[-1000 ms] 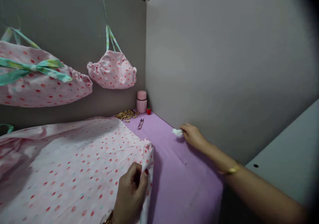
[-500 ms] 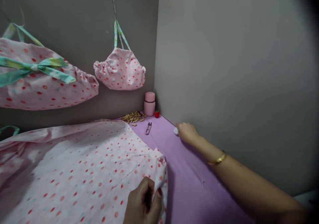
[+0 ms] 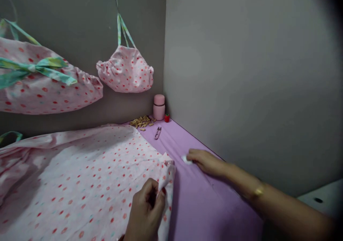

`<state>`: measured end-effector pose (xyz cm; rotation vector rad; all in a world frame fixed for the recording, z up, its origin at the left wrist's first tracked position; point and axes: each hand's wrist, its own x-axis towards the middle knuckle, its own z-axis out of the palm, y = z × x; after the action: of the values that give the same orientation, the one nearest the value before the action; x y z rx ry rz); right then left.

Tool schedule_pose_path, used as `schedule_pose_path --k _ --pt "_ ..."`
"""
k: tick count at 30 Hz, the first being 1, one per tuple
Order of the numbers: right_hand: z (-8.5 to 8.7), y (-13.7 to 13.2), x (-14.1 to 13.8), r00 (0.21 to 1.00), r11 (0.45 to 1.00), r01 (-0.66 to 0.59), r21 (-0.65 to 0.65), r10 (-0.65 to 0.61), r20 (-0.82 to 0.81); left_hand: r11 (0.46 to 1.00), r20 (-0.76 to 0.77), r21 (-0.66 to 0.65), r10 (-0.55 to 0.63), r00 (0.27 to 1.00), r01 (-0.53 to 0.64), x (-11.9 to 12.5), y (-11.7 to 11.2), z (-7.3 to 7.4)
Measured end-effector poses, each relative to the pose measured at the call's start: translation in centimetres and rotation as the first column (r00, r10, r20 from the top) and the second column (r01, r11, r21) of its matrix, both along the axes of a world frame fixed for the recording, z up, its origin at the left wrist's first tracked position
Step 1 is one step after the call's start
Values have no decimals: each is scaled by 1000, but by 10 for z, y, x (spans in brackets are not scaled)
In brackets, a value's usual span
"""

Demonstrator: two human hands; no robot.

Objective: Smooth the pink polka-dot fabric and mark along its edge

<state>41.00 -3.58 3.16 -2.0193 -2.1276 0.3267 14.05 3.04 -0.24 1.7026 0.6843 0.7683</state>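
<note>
At the far left a large pink polka-dot bag (image 3: 45, 87) hangs on the dark wall (image 3: 80, 12), bound with a green tie, and below it a polka-dot fabric (image 3: 80, 176) spreads across a lilac surface (image 3: 209, 208). A smaller matching bag (image 3: 124, 69) hangs from green straps further along. The left hand (image 3: 144, 208) pinches a gathered fold at the fabric's edge between thumb and fingers (a red-painted nail shows). If that pinch slipped, the fold could drop, and a hard tug could drag the thin cloth across the surface. Past the fabric's top corner lie a scatter of tan nuts (image 3: 142, 122) and closed thread snips (image 3: 158, 132); both are near enough that sliding cloth could sweep the nuts apart or catch on the blades. A pink jar (image 3: 159, 107) stands upright in the corner, just beside a small red strawberry-shaped item (image 3: 167, 118); a careless reach could tip either one. The right hand (image 3: 206, 162) lies low, fingers together, over a white tuft (image 3: 186, 159) — whether it pinches the tuft or only presses it, I cannot tell. So light a scrap could easily be flicked away, and the gold bangle (image 3: 257, 191) on that wrist could snag the cloth.
</note>
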Motion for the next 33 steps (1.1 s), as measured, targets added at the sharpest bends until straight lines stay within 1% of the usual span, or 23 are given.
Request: schedule_pose_path --k 2,3,4,6,7,8,11,13,15,17,18,20,21,22,23,24,25,26,27,28,30,31,33 --pt "6 -33 -5 982 989 -105 -102 87 -168 1000 -7 4 6 1000 -6 1 -2 4" --pt "8 -41 -3 969 986 -105 -128 73 -235 1000 -16 10 8 1000 -8 1 -3 6" --pt "10 -42 0 960 990 -65 -122 29 -277 1000 -25 21 11 1000 -11 1 -3 7" --pt "13 -26 10 954 994 106 -24 -109 -279 998 -36 51 27 999 -25 1 -5 10" --pt "13 -11 15 952 980 193 41 -177 -248 997 -41 65 38 998 -35 1 -5 11" --pt "12 6 18 954 970 231 72 -212 -211 996 -46 79 48 998 -44 0 -6 12" --pt "6 52 14 972 978 197 71 -185 -147 992 -76 109 72 995 -63 -1 -7 13" --pt "0 61 1 979 982 167 83 -155 -132 991 -81 119 76 994 -66 -1 -7 13" --pt "-5 50 -14 989 985 125 122 -113 -99 992 -69 116 66 995 -58 -1 -7 13" --pt "-7 24 -24 997 988 36 151 -26 -68 993 -60 105 55 997 -49 0 -6 12" --pt "-5 9 -26 997 991 -29 133 39 -70 994 -60 100 51 997 -45 0 -6 12" --pt "2 -16 -22 979 989 -148 28 151 -136 995 -63 93 41 997 -36 0 -5 11" --pt "6 -22 -16 971 987 -162 -18 156 -181 995 -62 92 35 997 -29 0 -4 11" --pt "11 -22 -9 972 991 -128 -35 119 -203 996 -62 90 27 998 -21 0 -4 11" --pt "14 -17 0 981 999 -41 -16 37 -189 996 -66 87 22 998 -16 0 -4 11" --pt "16 -6 9 986 996 84 37 -77 -147 996 -72 84 20 997 -14 0 -4 11" --pt "17 9 18 975 971 211 114 -200 -97 996 -81 83 18 997 -12 0 -5 11" --pt "16 28 25 949 933 314 176 -312 -41 996 -91 85 19 996 -12 0 -5 11" --pt "13 47 30 932 910 358 209 -363 -17 996 -98 88 23 995 -14 0 -5 11" --pt "9 66 34 924 901 373 223 -382 -2 996 -103 91 30 994 -21 0 -6 11" --pt "1 95 35 941 918 330 218 -340 6 995 -106 93 45 993 -36 -1 -6 11" --pt "-3 102 34 954 933 292 210 -300 9 995 -105 91 51 993 -41 -1 -7 12" --pt "-9 102 32 976 957 212 197 -219 13 995 -102 85 51 993 -43 -2 -6 12"
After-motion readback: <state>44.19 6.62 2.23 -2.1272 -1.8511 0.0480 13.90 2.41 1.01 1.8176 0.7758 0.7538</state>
